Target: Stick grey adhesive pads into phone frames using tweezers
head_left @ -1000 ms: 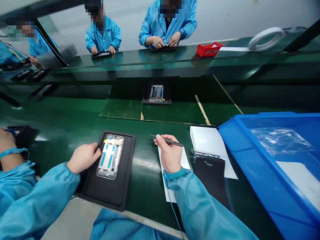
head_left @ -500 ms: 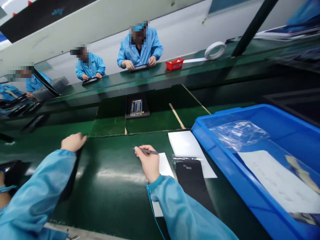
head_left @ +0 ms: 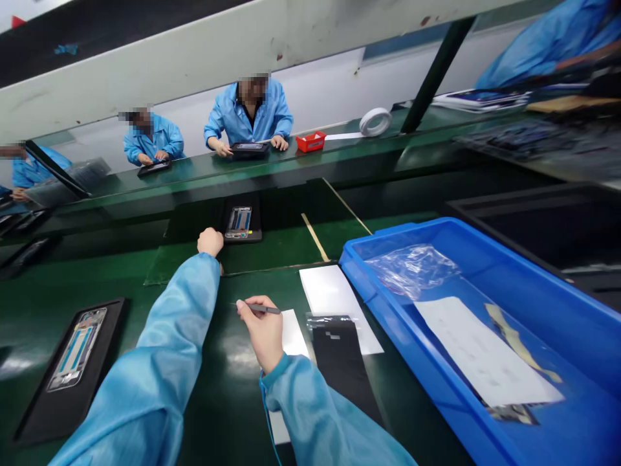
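Observation:
My left hand (head_left: 211,241) is stretched forward at the left edge of a black tray (head_left: 255,234), and its fingers are hidden from me. In that tray lies a phone frame (head_left: 239,222) with blue strips. My right hand (head_left: 264,333) is closed on dark tweezers (head_left: 264,309), whose thin tips point left above the green bench. Below it are a white sheet (head_left: 294,336) and a black sheet in a clear bag (head_left: 339,356). A second black tray (head_left: 46,414), carrying another phone frame (head_left: 77,349), rests left of my left forearm.
A blue bin (head_left: 412,353) on the right contains clear plastic (head_left: 412,266) and a white paper (head_left: 485,353). White sheets (head_left: 334,294) lie beside it. Across the raised shelf, co-workers (head_left: 252,116) handle similar trays, near a red box (head_left: 310,141) and a white tape roll (head_left: 375,122).
My left hand has gone forward and right, from near the left tray to the far one. The left tray has come into sight. My right hand keeps the tweezers; the view has shifted.

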`<state>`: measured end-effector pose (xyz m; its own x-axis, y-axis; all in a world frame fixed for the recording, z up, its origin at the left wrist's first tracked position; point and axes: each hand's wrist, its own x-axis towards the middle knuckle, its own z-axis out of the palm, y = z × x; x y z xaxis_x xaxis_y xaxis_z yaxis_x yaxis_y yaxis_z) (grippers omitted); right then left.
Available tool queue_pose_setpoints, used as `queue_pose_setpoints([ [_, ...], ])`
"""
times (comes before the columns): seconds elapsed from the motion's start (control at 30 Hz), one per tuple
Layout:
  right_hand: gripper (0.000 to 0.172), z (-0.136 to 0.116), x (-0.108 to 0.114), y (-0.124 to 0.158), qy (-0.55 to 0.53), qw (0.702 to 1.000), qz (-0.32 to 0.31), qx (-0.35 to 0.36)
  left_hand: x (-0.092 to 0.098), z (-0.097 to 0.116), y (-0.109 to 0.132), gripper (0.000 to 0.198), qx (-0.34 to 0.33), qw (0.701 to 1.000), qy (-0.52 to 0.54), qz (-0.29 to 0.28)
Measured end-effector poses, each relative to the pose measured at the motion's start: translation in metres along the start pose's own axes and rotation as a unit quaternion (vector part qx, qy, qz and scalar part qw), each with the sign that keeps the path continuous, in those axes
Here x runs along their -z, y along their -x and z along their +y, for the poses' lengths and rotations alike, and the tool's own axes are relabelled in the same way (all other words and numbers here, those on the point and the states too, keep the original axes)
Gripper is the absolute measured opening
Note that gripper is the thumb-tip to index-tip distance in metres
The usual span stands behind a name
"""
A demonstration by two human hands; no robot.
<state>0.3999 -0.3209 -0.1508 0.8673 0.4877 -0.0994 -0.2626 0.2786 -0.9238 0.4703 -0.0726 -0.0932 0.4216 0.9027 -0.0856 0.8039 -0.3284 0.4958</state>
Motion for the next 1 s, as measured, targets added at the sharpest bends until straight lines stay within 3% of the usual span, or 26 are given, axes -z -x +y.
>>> queue_pose_setpoints([
  [0.1, 0.034, -0.001, -0.002, -0.001, -0.029, 1.0, -0.004, -0.004, 0.026, -0.025, -0.003, 0.033, -0.011, 0.996, 0.084, -0.028],
  [0.23, 0.032, -0.022, -0.005, 0.002, -0.075, 0.997, -0.034, -0.007, 0.082, -0.074, 0.008, 0.032, -0.017, 0.979, 0.173, -0.104],
  [0.37, 0.031, -0.075, 0.006, 0.012, -0.138, 0.987, -0.08, 0.009, 0.144, -0.119, 0.027, 0.039, 0.012, 0.951, 0.204, -0.231],
  [0.43, 0.03, -0.1, 0.018, 0.016, -0.128, 0.989, -0.061, 0.033, 0.161, -0.128, 0.037, 0.045, 0.031, 0.922, 0.18, -0.342],
  [0.5, 0.028, -0.115, 0.033, 0.018, -0.084, 0.994, -0.056, 0.049, 0.162, -0.124, 0.047, 0.04, 0.038, 0.886, 0.096, -0.453],
  [0.6, 0.025, -0.117, 0.056, 0.021, 0.004, 0.997, -0.066, 0.041, 0.139, -0.097, 0.061, 0.025, 0.021, 0.846, -0.071, -0.528],
  [0.7, 0.023, -0.108, 0.079, 0.027, 0.064, 0.995, -0.066, 0.031, 0.106, -0.065, 0.076, 0.022, -0.125, 0.776, -0.117, -0.608],
  [0.73, 0.023, -0.106, 0.086, 0.03, 0.078, 0.995, -0.06, 0.031, 0.096, -0.056, 0.083, 0.023, -0.178, 0.771, -0.136, -0.597],
  [0.77, 0.023, -0.104, 0.094, 0.033, 0.088, 0.994, -0.053, 0.032, 0.087, -0.048, 0.093, 0.025, -0.228, 0.784, -0.161, -0.554],
  [0.87, 0.022, -0.103, 0.115, 0.044, 0.104, 0.994, -0.019, 0.038, 0.064, -0.035, 0.147, 0.039, -0.385, 0.849, -0.216, -0.292],
  [0.9, 0.022, -0.103, 0.121, 0.048, 0.107, 0.994, -0.007, 0.037, 0.057, -0.034, 0.173, 0.043, -0.442, 0.844, -0.204, -0.228],
  [1.0, 0.022, -0.102, 0.134, 0.058, 0.11, 0.993, 0.021, 0.034, 0.034, -0.039, 0.258, 0.043, -0.568, 0.776, -0.173, -0.214],
])
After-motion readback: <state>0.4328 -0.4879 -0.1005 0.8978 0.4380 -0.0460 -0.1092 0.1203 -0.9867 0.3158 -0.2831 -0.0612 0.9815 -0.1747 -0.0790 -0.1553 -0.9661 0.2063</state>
